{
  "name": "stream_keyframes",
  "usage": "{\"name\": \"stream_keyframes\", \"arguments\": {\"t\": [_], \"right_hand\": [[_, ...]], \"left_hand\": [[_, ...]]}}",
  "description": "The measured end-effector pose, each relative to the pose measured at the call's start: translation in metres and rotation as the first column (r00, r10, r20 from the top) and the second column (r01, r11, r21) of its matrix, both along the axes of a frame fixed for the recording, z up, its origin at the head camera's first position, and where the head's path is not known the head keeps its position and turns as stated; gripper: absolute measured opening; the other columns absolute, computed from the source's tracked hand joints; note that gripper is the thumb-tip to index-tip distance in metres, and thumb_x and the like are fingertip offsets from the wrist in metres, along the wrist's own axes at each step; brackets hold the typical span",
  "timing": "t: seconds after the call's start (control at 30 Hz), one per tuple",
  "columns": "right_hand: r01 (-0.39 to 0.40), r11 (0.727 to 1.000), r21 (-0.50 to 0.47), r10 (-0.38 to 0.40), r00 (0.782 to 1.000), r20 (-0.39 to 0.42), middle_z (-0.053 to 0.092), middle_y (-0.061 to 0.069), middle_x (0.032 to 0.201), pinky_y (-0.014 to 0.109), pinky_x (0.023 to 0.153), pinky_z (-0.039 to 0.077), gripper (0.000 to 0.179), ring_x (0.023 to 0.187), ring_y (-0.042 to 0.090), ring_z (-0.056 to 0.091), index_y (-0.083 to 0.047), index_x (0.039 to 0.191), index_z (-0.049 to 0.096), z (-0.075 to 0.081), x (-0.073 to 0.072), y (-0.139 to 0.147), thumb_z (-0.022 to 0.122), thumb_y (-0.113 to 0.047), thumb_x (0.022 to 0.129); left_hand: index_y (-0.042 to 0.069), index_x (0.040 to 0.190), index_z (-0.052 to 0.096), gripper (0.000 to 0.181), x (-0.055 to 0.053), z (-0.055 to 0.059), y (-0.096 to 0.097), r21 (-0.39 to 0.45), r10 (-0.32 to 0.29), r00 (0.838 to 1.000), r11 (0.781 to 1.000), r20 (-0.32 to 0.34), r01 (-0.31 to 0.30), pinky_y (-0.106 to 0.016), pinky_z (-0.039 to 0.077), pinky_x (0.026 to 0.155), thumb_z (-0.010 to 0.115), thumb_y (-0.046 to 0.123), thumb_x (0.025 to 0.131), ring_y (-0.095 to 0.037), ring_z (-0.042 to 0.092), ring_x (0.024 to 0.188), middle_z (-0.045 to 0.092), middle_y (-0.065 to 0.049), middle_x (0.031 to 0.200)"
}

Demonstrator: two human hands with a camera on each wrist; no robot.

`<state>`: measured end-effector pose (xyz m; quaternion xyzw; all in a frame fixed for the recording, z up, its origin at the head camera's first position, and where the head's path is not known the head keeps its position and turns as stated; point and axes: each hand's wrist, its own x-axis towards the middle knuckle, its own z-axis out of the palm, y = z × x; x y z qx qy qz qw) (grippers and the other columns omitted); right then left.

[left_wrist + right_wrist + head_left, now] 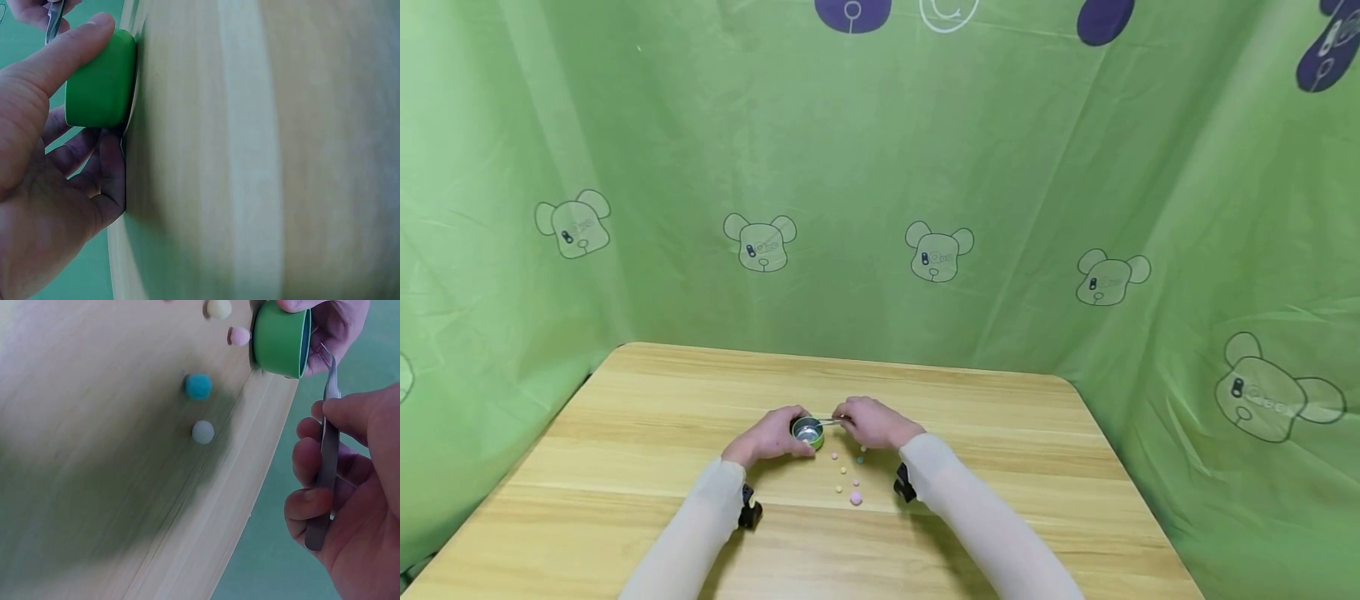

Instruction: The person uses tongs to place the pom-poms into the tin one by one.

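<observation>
A small round green tin [276, 342] stands on the table, its silvery inside visible from above in the head view. My left hand [775, 434] grips it, thumb on one side and fingers curled round the other. Bent-tip metal tweezers [331, 440] are pinched between the thumb and fingers of my right hand [872, 422]. Their tips point toward the tin's mouth. Small balls lie beside the tin: a blue one [199, 387], a whitish one [203, 432], a pink one [240, 336] and a pale yellow one [219, 307].
A larger pink ball [856, 498] sits nearest my body on the wooden table [647, 417], with several smaller ones between it and the tin. Green curtain [842, 317] with bear-head prints hangs behind the table and along both sides.
</observation>
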<state>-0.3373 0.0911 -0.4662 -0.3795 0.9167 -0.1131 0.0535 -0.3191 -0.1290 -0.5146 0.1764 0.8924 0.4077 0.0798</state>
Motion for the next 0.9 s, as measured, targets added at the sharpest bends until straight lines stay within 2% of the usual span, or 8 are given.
{"name": "stream_keyframes", "arguments": {"t": [0.27,0.47,0.63,0.9], "right_hand": [[0.0,1.0,0.0,0.0,1.0,0.006,0.06,-0.002,0.103,0.027,0.085,0.047,0.023,0.09,0.009,0.056,-0.012,0.117,0.063,0.0,0.0,0.001,0.052,-0.017,0.097],[-0.006,1.0,-0.025,0.006,1.0,0.007,0.061,-0.001,0.102,0.028,0.085,0.048,0.022,0.09,0.009,0.057,-0.01,0.114,0.064,0.004,0.005,0.009,0.051,-0.017,0.098],[-0.007,0.999,-0.036,0.008,1.0,0.009,0.06,-0.003,0.097,0.028,0.081,0.049,0.02,0.085,0.007,0.056,-0.01,0.111,0.065,0.007,0.017,0.026,0.052,-0.016,0.097],[-0.071,0.997,-0.03,0.071,0.997,-0.003,0.06,-0.004,0.096,0.026,0.081,0.049,0.019,0.087,0.007,0.056,-0.011,0.11,0.065,0.01,0.044,0.051,0.052,-0.013,0.096]], "left_hand": [[0.008,0.11,0.058,0.049,0.001,0.001,0.001,0.006,-0.003,1.0,1.0,0.006,0.003,-0.043,0.045,0.089,0.084,0.02,0.069,-0.019,0.057,0.094,0.061,-0.003,0.1],[0.009,0.111,0.058,0.051,0.0,0.0,0.0,-0.001,-0.001,1.0,1.0,0.005,0.001,-0.042,0.046,0.088,0.084,0.022,0.069,-0.019,0.057,0.094,0.061,-0.002,0.1],[0.008,0.113,0.058,0.053,0.002,0.0,0.001,-0.011,0.003,1.0,1.0,0.008,-0.003,-0.041,0.046,0.087,0.084,0.023,0.069,-0.019,0.057,0.094,0.061,-0.002,0.102],[0.009,0.113,0.058,0.053,0.002,0.001,0.0,-0.013,0.018,1.0,1.0,0.023,-0.018,-0.04,0.047,0.087,0.084,0.022,0.069,-0.018,0.057,0.094,0.061,-0.002,0.101]]}}
